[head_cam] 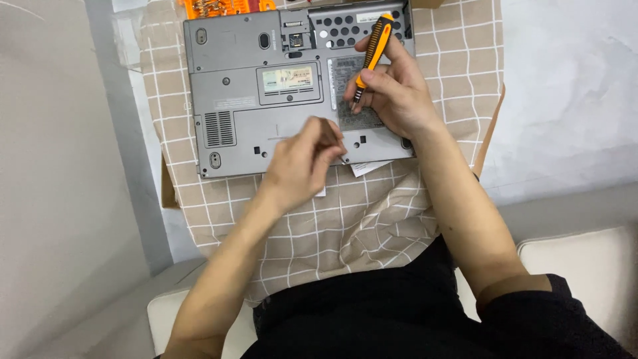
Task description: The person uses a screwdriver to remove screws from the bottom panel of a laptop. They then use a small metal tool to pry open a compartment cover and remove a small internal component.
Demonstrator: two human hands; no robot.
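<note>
A grey laptop [246, 113] lies upside down on a beige checked cloth [345, 219], its underside facing me. My right hand [392, 93] grips an orange and black screwdriver [372, 50], tip down on the labelled panel near the laptop's right side. My left hand [302, 163] rests at the laptop's front edge with fingertips pinched together; whether something small is between them I cannot tell.
An orange tool holder [222, 6] pokes out beyond the laptop's far edge. A white slip of paper [369, 167] sticks out under the laptop's front edge. The cloth drapes over a small table, with a white seat cushion [585, 266] beneath me.
</note>
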